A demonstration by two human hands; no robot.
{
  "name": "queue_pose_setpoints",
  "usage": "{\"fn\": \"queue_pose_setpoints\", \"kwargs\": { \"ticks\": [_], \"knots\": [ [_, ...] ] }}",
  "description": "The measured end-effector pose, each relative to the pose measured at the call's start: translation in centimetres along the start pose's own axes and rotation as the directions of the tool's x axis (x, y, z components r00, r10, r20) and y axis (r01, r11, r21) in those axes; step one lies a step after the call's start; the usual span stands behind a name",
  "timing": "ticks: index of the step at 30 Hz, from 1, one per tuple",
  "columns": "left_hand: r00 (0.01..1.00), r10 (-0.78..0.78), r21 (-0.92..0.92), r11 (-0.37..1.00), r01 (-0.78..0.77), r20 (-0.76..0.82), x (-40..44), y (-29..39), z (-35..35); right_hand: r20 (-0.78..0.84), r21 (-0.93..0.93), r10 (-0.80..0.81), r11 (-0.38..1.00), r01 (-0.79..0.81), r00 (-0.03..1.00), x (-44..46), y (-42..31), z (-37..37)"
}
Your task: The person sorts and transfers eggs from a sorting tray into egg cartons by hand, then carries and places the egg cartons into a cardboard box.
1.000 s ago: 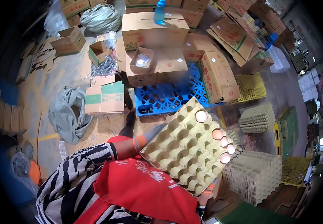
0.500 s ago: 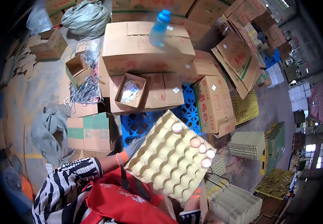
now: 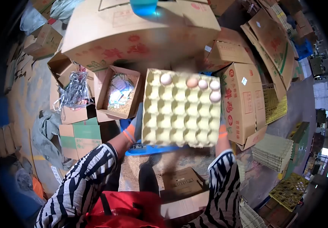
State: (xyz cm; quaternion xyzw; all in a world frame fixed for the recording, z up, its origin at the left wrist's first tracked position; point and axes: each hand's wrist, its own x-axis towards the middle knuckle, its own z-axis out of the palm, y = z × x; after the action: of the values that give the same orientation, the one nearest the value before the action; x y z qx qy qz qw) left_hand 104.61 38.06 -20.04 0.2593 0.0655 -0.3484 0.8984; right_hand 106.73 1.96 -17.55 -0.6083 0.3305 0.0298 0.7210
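A pale yellow egg tray (image 3: pixel 181 110) is held out level in front of me, with several eggs (image 3: pixel 192 82) along its far row and at its right edge. My left hand (image 3: pixel 138 121) grips the tray's left side, its fingers mostly hidden behind it. At the right side, my right hand (image 3: pixel 222 123) in a grey glove with an orange cuff holds the opposite edge, largely out of sight. Just beyond the tray stands a large closed carton (image 3: pixel 133 41), with a blue bottle (image 3: pixel 144 7) on top. An open box of small packets (image 3: pixel 120 91) lies left of the tray.
A printed carton (image 3: pixel 242 102) stands to the right on a blue pallet (image 3: pixel 149 150). Grey straps (image 3: pixel 74 91) lie in a heap at left. Stacked trays (image 3: pixel 274 152) sit at lower right. An open carton (image 3: pixel 183 182) is on the floor below the tray.
The tray has moved forward and turned from a slant to nearly square, with both hands still on it. The large carton and bottle now appear closer.
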Motion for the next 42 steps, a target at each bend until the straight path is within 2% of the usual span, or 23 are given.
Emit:
{"fn": "queue_pose_setpoints", "kwargs": {
  "ticks": [1, 4, 7, 10, 12, 15, 19, 20, 22, 23, 24, 25, 26, 27, 28, 31, 34, 35, 36, 38, 39, 40, 42],
  "knots": [
    [0.998, -0.053, -0.186, 0.981, 0.048, -0.021, 1.5, 0.6, -0.4, 0.027, -0.007, -0.003, 1.000, 0.003, 1.000, 3.0, 0.1, 0.5],
    [0.958, -0.100, -0.139, 0.988, 0.064, -0.270, 4.3, 1.7, 0.1, 0.086, -0.013, 0.004, 1.000, -0.003, 0.996, 10.4, 0.2, 2.3],
    [0.974, 0.079, 0.057, 0.996, -0.068, -0.212, 7.3, 1.3, -3.5, 0.128, -0.008, 0.030, 1.000, -0.029, 0.991, 16.1, 1.2, 3.0],
    [0.957, -0.032, -0.137, 0.991, -0.008, -0.289, 9.0, 1.3, -6.6, 0.155, -0.002, 0.065, 0.998, -0.065, 0.986, 18.6, 2.1, 3.0],
    [0.892, 0.004, -0.019, 1.000, -0.014, -0.451, 9.5, 1.3, -6.6, 0.178, 0.010, 0.098, 0.995, -0.101, 0.979, 19.5, 3.4, 1.7],
    [0.918, 0.087, 0.106, 0.993, -0.049, -0.388, 8.4, 1.8, -5.9, 0.240, 0.068, 0.160, 0.981, -0.181, 0.958, 20.1, 7.7, -2.9],
    [0.871, 0.232, 0.328, 0.941, -0.087, -0.433, 2.4, -0.1, -1.7, -0.036, 0.191, -0.014, 0.981, 0.020, 0.999, 12.6, 12.1, -7.8],
    [0.839, 0.243, 0.288, 0.951, -0.109, -0.486, 0.7, -2.2, -4.6, 0.077, 0.256, -0.059, 0.966, 0.038, 0.995, 11.6, 15.5, -10.3],
    [0.939, 0.001, -0.195, 0.978, -0.072, -0.343, -4.3, -6.0, -11.9, 0.298, 0.387, -0.148, 0.922, 0.023, 0.943, 9.2, 21.6, -14.9],
    [0.911, 0.051, 0.199, 0.979, 0.035, -0.410, -6.6, -7.3, -10.2, 0.207, 0.404, -0.020, 0.912, -0.066, 0.978, 6.6, 21.0, -14.3],
    [0.875, 0.101, 0.611, 0.753, 0.244, -0.474, -8.9, -8.7, -8.5, 0.108, 0.441, 0.112, 0.885, -0.148, 0.988, 4.1, 20.7, -13.8],
    [0.832, 0.150, 0.791, 0.437, 0.429, -0.534, -11.3, -10.1, -6.7, 0.008, 0.494, 0.237, 0.844, -0.210, 0.971, 1.5, 20.2, -13.2],
    [0.673, -0.174, 0.555, 0.438, 0.707, -0.719, -12.8, -12.1, -7.1, 0.162, 0.595, 0.176, 0.767, -0.238, 0.971, 1.4, 24.1, -14.8],
    [0.790, -0.201, 0.676, 0.423, 0.603, -0.579, -14.9, -13.9, -6.4, 0.089, 0.564, 0.256, 0.783, -0.261, 0.962, -1.0, 23.4, -14.4],
    [0.783, -0.287, 0.655, 0.433, 0.620, -0.551, -15.8, -13.8, -2.2, 0.048, 0.541, 0.302, 0.793, -0.279, 0.952, -3.1, 23.1, -13.4],
    [0.751, -0.526, 0.881, 0.007, 0.473, -0.399, -18.5, -16.1, -1.1, 0.028, 0.486, 0.398, 0.796, -0.360, 0.917, -8.3, 21.5, -9.2],
    [0.803, -0.470, 0.906, 0.015, 0.422, -0.367, -18.2, -15.2, 0.3, 0.105, 0.424, 0.455, 0.784, -0.454, 0.884, -13.6, 19.0, -2.3],
    [0.806, -0.433, 0.868, 0.096, 0.487, -0.404, -17.6, -13.6, 2.2, 0.220, 0.341, 0.265, 0.881, -0.329, 0.939, -15.1, 19.9, -1.2],
    [0.766, -0.398, 0.807, 0.096, 0.583, -0.505, -16.7, -12.2, 3.3, 0.253, 0.369, 0.280, 0.857, -0.360, 0.926, -18.0, 16.0, 0.2],
    [0.974, -0.087, 0.969, 0.116, 0.219, -0.210, -16.8, -10.0, 4.3, 0.318, 0.416, 0.308, 0.804, -0.424, 0.896, -24.7, 5.4, 4.1],
    [0.939, -0.128, 0.902, 0.264, 0.341, -0.318, -16.6, -8.7, 5.4, 0.360, 0.399, 0.316, 0.798, -0.451, 0.878, -26.7, 4.7, 4.2],
    [0.887, -0.179, 0.859, 0.227, 0.459, -0.426, -16.0, -7.6, 5.7, 0.386, 0.362, 0.309, 0.816, -0.451, 0.869, -27.7, 4.6, 3.6],
    [0.928, -0.142, 0.920, 0.144, 0.365, -0.346, -16.1, -5.9, 6.9, 0.375, 0.287, 0.286, 0.869, -0.404, 0.882, -30.1, 5.0, 1.4]
  ]
}}
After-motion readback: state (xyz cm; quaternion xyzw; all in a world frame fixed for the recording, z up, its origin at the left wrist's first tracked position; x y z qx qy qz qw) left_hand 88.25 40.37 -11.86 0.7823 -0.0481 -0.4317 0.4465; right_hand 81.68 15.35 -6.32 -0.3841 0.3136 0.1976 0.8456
